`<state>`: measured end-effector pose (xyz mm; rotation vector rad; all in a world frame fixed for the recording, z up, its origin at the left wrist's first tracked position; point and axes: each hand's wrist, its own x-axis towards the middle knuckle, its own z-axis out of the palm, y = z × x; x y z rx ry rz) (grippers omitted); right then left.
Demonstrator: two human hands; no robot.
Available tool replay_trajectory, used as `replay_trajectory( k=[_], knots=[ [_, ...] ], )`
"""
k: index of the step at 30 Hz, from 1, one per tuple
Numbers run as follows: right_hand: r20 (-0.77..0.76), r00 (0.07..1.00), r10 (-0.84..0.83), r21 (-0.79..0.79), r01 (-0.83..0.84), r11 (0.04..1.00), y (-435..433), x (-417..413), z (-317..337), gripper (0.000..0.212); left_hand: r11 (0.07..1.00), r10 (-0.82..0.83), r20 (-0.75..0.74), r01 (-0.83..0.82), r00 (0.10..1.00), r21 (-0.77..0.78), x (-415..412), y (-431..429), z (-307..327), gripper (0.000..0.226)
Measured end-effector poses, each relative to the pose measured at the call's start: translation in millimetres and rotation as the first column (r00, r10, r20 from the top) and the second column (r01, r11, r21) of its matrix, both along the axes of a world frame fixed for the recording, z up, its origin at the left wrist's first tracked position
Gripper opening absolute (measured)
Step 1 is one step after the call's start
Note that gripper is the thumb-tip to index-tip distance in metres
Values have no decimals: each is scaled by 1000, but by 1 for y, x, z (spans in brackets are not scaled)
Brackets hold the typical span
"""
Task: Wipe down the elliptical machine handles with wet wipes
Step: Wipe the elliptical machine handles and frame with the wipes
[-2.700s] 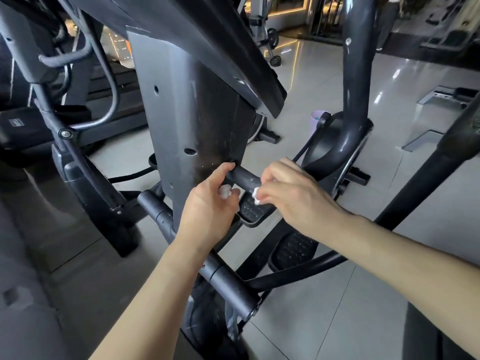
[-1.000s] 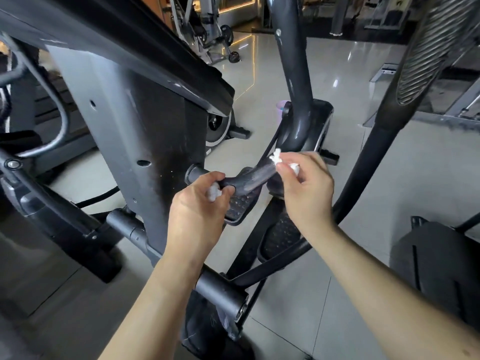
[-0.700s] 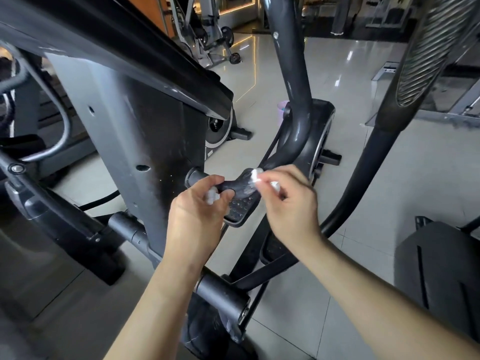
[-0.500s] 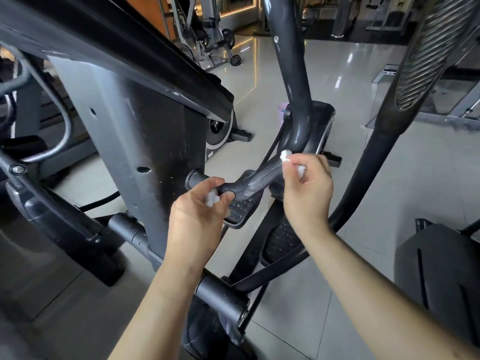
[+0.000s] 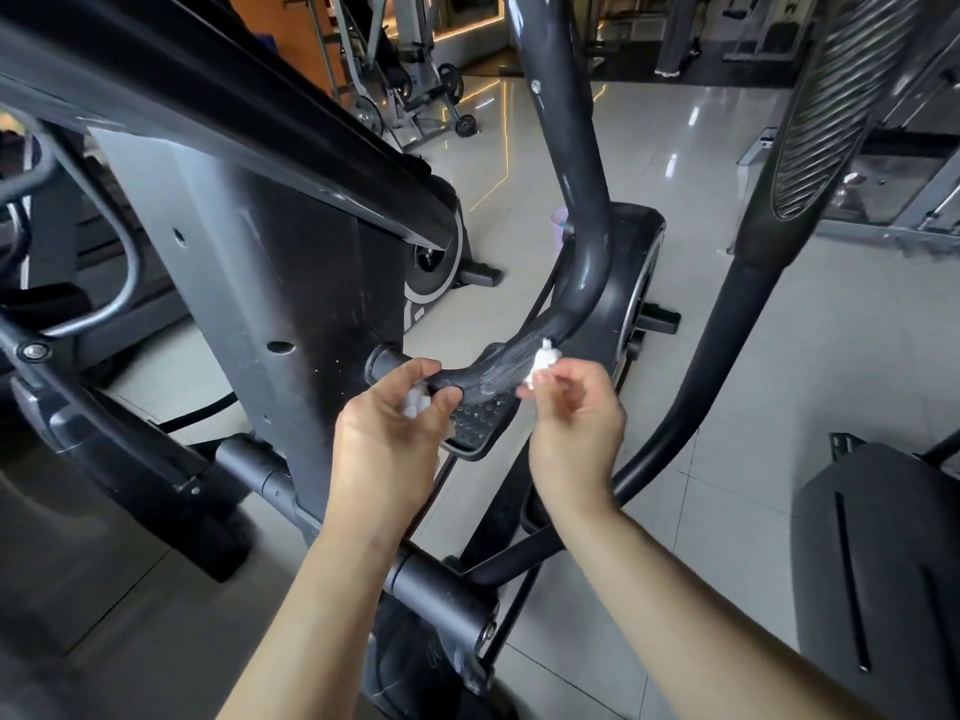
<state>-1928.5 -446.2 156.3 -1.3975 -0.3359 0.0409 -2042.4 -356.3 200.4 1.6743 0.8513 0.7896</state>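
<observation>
a: where's the curved dark grey metal handle bar (image 5: 519,350) of the elliptical?

b: middle of the view. it comes out of the grey upright column (image 5: 270,283) at a round stub, runs right, then bends upward into a tall dark post.

a: and the hands?

b: the left hand (image 5: 387,433) is closed around the bar close to the column, thumb over the top. a small wadded white wet wipe (image 5: 415,405) is tucked between its thumb and fingers, against the bar.

a: the right one?

b: the right hand (image 5: 574,423) is further along, where the bar starts to curve up. its fingertips are pinched together on a second crumpled white wipe (image 5: 543,360), and that wipe touches the bar. the hand itself isn't wrapped around the bar, only the wipe meets it.

a: any sign on the metal?

b: a pale streaky sheen on the stretch between the two hands, just left of the right wipe.

a: what's underneath?

b: a black studded foot pedal (image 5: 478,423) sits just below the bar, partly behind the left thumb. lower down a thick black crossbar (image 5: 431,574) runs diagonally under both forearms.

a: surroundings?

b: a glossy pale tiled floor (image 5: 779,366) with light reflections, another black curved arm with a ribbed grip (image 5: 841,106) on the right, and more gym machines (image 5: 405,70) in the background. a small purple thing on the floor behind the post is too hidden to identify.
</observation>
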Motion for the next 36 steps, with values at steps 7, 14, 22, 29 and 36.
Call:
replay_trajectory(
  k=[7,14,22,29,36],
  knots=[
    [-56,989,137,0,-137,991,-12,-7,3,14,999,-9,-19,10,1000,41,0,-3,5,13],
    [317,949,-3,-213,74,974,-17,47,37,17,997,37,-56,-33,998,71,7,-4,-2,11],
    [604,701,378,-485,-52,873,-12,41,57,15,993,38,-112,-24,993,118,3,-2,2,14],
    [542,714,443,-642,11,767,-6,52,71,23,998,8,-95,-1,995,64,3,0,2,12],
    [593,765,251,-492,97,865,-18,77,70,22,996,5,-136,7,991,88,4,3,5,14]
  ],
)
